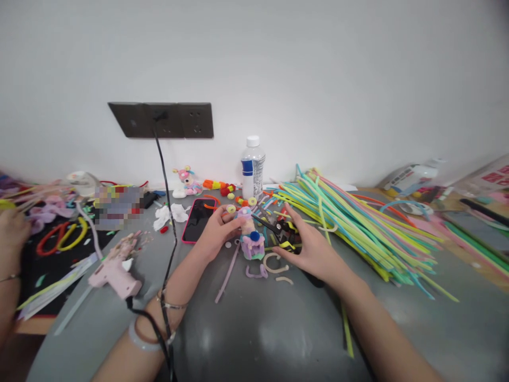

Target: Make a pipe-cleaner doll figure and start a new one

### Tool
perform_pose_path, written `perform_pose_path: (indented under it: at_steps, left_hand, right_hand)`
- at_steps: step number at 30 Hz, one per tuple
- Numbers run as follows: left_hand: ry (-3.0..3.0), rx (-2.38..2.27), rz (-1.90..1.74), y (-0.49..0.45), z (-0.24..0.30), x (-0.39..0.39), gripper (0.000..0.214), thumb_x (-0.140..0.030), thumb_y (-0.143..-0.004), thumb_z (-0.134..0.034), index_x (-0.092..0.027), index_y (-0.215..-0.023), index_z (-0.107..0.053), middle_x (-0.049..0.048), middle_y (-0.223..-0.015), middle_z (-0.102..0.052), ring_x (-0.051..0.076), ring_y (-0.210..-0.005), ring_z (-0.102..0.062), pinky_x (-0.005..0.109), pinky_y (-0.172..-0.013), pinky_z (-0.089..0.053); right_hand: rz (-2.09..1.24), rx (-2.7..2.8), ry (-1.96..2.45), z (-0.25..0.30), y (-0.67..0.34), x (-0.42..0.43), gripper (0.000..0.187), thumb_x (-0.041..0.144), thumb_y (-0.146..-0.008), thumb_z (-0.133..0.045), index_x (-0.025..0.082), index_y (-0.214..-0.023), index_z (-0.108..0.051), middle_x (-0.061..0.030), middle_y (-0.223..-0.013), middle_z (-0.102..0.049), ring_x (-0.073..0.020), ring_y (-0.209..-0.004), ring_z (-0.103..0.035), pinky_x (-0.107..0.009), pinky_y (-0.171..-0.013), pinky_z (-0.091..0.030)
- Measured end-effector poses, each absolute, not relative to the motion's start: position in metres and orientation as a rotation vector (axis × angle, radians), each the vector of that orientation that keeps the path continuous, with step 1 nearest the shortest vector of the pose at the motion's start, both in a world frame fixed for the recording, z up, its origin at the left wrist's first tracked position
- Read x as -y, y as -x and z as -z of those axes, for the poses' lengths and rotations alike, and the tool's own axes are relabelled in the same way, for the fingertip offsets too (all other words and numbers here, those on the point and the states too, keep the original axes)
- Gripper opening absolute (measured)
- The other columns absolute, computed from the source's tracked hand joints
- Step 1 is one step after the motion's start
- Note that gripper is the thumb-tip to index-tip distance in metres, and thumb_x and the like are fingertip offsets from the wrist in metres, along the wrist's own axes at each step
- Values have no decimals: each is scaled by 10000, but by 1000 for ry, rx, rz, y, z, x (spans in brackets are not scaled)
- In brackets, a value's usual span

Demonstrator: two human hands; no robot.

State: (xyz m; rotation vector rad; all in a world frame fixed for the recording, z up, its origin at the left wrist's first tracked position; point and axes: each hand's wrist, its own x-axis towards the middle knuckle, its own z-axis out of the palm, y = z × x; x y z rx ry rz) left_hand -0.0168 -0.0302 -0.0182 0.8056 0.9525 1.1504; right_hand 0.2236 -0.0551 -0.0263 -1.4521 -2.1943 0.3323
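Observation:
Between the fingertips of my left hand [220, 232] is a small pastel figure [253, 241] of fuzzy stems, upright, with lilac ruffles and a blue round piece on its front. My right hand [312, 246] curves widely around black pliers [281, 229] with a yellow part. Their jaws point left, close to the figure. One dark handle end shows below the palm; some fingers of this hand are hidden. Curled offcuts [274, 263] and a lilac stem [228, 273] lie just in front of the figure.
A pink glue gun [117, 278] lies left, its black cord [172, 239] crossing my left forearm. Behind stand a bottle [253, 172] and a finished figure [187, 180], near a phone [198, 222]. Fuzzy stems [358, 228] fill the right. Another person's hand [14, 231] is far left.

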Motion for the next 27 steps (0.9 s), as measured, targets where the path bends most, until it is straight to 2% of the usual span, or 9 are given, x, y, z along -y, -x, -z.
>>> perform_pose_path:
  at_steps: [7,13,27]
  left_hand:
    - [-796,-960,-1151,16,17,31,505,-302,-558,-901,-192,-910,-556,-18,-801,-683,138,-698,-671,245,-644,-540]
    - [-804,-948,-1151,16,17,30,505,-307,-557,-901,-197,-906,-554,-20,-802,-694,138,-695,-675,243,-638,-540]
    - [-820,-937,-1153,18,21,30,474,-289,-601,-884,-194,-926,-553,-27,-802,-669,134,-719,-669,245,-654,-552]
  right_hand:
    - [-338,2205,1473,25,-224,55,1006,581,-799,-647,175,-1575,-152,-186,-1297,-635,-377,-1134,-633,-489,-902,-513]
    - [-310,2198,1466,26,-224,55,986,586,-804,-636,206,-1576,-156,-174,-1264,-651,-380,-1093,-652,-481,-857,-526]
    - [-359,2205,1508,23,-223,56,998,584,-800,-639,159,-1570,-168,-192,-1309,-629,-382,-1148,-625,-486,-914,-508]
